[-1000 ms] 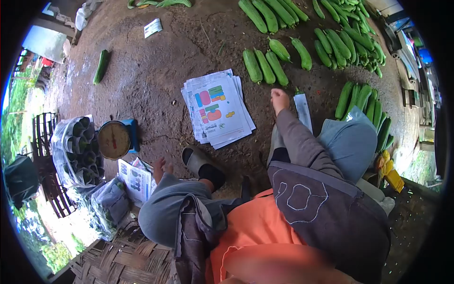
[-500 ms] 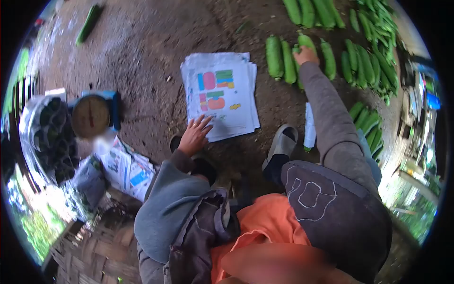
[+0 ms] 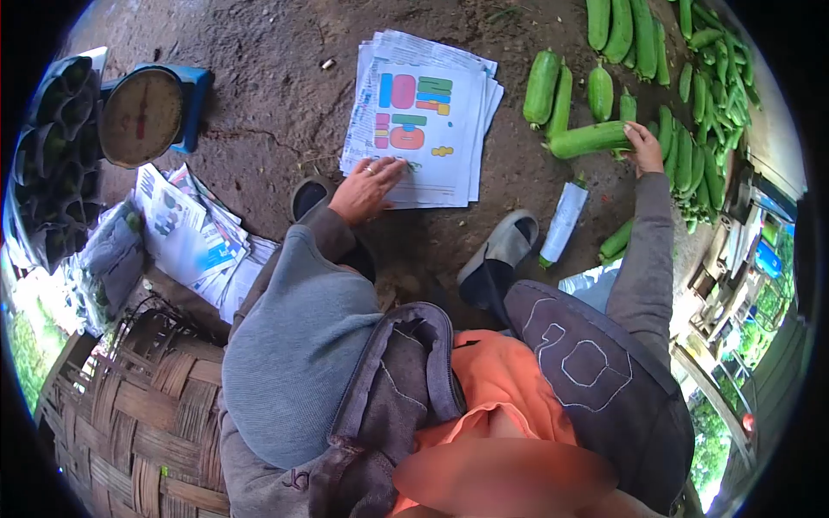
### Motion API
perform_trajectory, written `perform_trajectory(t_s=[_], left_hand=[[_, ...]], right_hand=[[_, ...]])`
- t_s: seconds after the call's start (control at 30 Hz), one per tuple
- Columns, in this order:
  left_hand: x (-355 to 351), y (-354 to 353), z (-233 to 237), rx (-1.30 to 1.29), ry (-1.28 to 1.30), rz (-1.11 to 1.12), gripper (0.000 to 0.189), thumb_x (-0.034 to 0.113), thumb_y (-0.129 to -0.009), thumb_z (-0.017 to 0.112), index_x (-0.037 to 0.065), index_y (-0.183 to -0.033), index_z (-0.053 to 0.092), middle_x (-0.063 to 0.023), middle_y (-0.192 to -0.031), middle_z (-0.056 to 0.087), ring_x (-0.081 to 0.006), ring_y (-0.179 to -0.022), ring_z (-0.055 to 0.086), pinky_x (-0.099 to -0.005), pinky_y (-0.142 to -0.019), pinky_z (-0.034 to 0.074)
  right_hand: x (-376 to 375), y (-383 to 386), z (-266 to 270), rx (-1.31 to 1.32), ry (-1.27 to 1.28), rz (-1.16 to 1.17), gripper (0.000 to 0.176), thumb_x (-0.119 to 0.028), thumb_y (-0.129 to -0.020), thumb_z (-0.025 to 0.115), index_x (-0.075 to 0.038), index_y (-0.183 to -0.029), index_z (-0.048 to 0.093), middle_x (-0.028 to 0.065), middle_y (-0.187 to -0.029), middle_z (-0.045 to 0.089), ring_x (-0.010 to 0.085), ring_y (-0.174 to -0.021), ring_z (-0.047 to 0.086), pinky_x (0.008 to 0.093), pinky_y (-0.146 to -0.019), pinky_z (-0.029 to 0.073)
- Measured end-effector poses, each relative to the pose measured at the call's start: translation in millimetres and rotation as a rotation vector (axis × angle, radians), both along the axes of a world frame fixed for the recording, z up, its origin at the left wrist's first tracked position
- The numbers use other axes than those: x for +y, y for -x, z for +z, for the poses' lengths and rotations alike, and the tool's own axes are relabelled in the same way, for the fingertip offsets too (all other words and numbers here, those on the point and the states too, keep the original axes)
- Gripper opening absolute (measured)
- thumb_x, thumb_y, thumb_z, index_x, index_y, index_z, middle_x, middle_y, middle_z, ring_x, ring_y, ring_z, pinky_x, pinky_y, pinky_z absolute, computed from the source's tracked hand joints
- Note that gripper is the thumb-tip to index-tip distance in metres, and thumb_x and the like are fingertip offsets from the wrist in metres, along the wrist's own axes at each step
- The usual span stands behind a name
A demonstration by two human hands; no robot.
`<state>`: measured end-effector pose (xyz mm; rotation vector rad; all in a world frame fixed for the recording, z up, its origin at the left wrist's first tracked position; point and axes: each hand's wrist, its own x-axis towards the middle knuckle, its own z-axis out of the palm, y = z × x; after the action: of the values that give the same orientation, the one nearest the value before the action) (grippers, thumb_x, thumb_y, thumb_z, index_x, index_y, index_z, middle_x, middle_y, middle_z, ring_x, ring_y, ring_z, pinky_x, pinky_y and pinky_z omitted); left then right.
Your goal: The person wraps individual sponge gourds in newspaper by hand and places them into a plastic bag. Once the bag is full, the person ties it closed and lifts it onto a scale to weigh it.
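On the lower left part of a stack of printed paper sheets (image 3: 458,112) rests my left hand (image 3: 370,188), its fingers spread and nothing in them. My right hand (image 3: 642,145) grips the right end of a long green gourd (image 3: 589,139), which lies sideways, pointing left toward the paper. Behind it are several more gourds, one of them a thick one (image 3: 541,88) standing lengthwise. A gourd wrapped in paper (image 3: 564,224) lies on the ground between my right foot and my right hand.
At the left are a round scale (image 3: 141,116) with a blue frame, a plastic bag of dark wrapped items (image 3: 53,164) and loose newspapers (image 3: 186,237). A woven basket (image 3: 138,414) stands lower left. Many green vegetables (image 3: 721,78) are piled at the right.
My right hand has moved right and taken hold of a gourd, now turned sideways and lifted out of its row. My left hand stays on the paper. The camera view has shifted.
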<state>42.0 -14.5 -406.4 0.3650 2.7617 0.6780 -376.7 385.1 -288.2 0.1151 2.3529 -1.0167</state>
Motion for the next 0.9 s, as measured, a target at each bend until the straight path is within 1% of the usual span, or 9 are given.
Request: perform_trajectory(t_s=[0.07, 0.2, 0.33, 0.43, 0.53, 0.63, 0.73, 0.87, 0.9], left_hand=[[1, 0, -1, 0.051, 0.093, -0.016, 0.061, 0.031, -0.079, 0.066, 0.009, -0.132, 0.047, -0.0042, -0.146, 0.034, -0.0228, -0.132, 0.032, -0.0449, -0.107, 0.028], [3, 2, -2, 0.115, 0.052, 0.002, 0.048, 0.025, -0.077, 0.065, 0.006, -0.12, 0.057, -0.0072, -0.142, 0.038, -0.0245, -0.13, 0.035, -0.0437, -0.105, 0.031], [0, -5, -25, 0.245, 0.102, -0.048, 0.044, 0.025, -0.077, 0.065, 0.004, -0.115, 0.06, -0.0088, -0.138, 0.044, -0.0259, -0.129, 0.038, -0.0421, -0.106, 0.032], [-4, -8, -12, 0.15, -0.027, 0.013, 0.037, 0.022, -0.081, 0.06, 0.004, -0.114, 0.06, -0.0084, -0.136, 0.047, -0.0257, -0.13, 0.038, -0.0413, -0.108, 0.031], [-3, -10, -10, 0.155, -0.012, 0.028, 0.035, 0.02, -0.084, 0.057, 0.004, -0.116, 0.059, -0.0081, -0.134, 0.049, -0.0262, -0.129, 0.04, -0.041, -0.108, 0.031], [-5, -6, -17, 0.212, 0.012, 0.007, 0.03, 0.017, -0.082, 0.056, 0.004, -0.109, 0.061, -0.0082, -0.131, 0.051, -0.0261, -0.126, 0.043, -0.04, -0.107, 0.033], [-8, 1, -9, 0.195, -0.007, 0.004, 0.019, 0.014, -0.079, 0.055, 0.005, -0.093, 0.063, -0.0082, -0.127, 0.054, -0.0252, -0.121, 0.047, -0.0383, -0.103, 0.037], [-5, 0, -13, 0.258, -0.046, 0.067, 0.01, 0.013, -0.076, 0.055, 0.005, -0.078, 0.06, -0.0072, -0.121, 0.059, -0.024, -0.117, 0.051, -0.0371, -0.099, 0.041], [-5, 0, -13, 0.263, -0.065, 0.074, 0.009, 0.013, -0.077, 0.055, 0.005, -0.077, 0.06, -0.0071, -0.12, 0.059, -0.024, -0.116, 0.051, -0.0371, -0.098, 0.041]], right_hand=[[-4, -20, -7, -0.203, 0.354, -0.116, 0.039, -0.03, -0.088, 0.06, -0.008, -0.12, 0.056, 0.0067, -0.115, 0.062, 0.0222, -0.105, 0.057, 0.0447, -0.089, 0.045], [-104, -128, -43, -0.45, 0.68, -0.296, 0.037, -0.027, -0.089, 0.061, -0.004, -0.118, 0.056, 0.0089, -0.11, 0.062, 0.0239, -0.097, 0.06, 0.0455, -0.085, 0.05], [-158, -211, -129, -0.581, 0.708, -0.249, 0.036, -0.024, -0.087, 0.067, -0.005, -0.115, 0.057, 0.0062, -0.104, 0.064, 0.0184, -0.09, 0.062, 0.0406, -0.08, 0.052], [-184, -244, -137, -0.474, 0.562, -0.314, 0.034, -0.023, -0.085, 0.069, -0.004, -0.111, 0.058, 0.0041, -0.1, 0.065, 0.0152, -0.085, 0.061, 0.0368, -0.076, 0.052], [-182, -240, -145, -0.371, 0.337, -0.205, 0.032, -0.023, -0.082, 0.073, -0.006, -0.105, 0.061, 0.0049, -0.1, 0.063, 0.0149, -0.083, 0.061, 0.0339, -0.073, 0.051], [-177, -240, -130, 0.286, 0.079, 0.246, 0.029, -0.021, -0.076, 0.076, -0.008, -0.098, 0.064, 0.0062, -0.099, 0.06, 0.0186, -0.086, 0.059, 0.0335, -0.074, 0.049], [-183, -245, -83, 0.745, 0.031, 0.614, 0.029, -0.019, -0.069, 0.077, -0.01, -0.094, 0.064, 0.0078, -0.097, 0.057, 0.0247, -0.092, 0.056, 0.037, -0.079, 0.047], [-168, -287, -95, 0.502, 0.12, 1.083, 0.036, -0.019, -0.064, 0.078, -0.012, -0.095, 0.063, 0.0059, -0.102, 0.054, 0.0264, -0.099, 0.053, 0.0396, -0.082, 0.045], [-168, -295, -98, 0.519, 0.086, 1.094, 0.038, -0.019, -0.064, 0.079, -0.012, -0.098, 0.062, 0.0051, -0.103, 0.054, 0.0258, -0.1, 0.052, 0.0394, -0.081, 0.045]])
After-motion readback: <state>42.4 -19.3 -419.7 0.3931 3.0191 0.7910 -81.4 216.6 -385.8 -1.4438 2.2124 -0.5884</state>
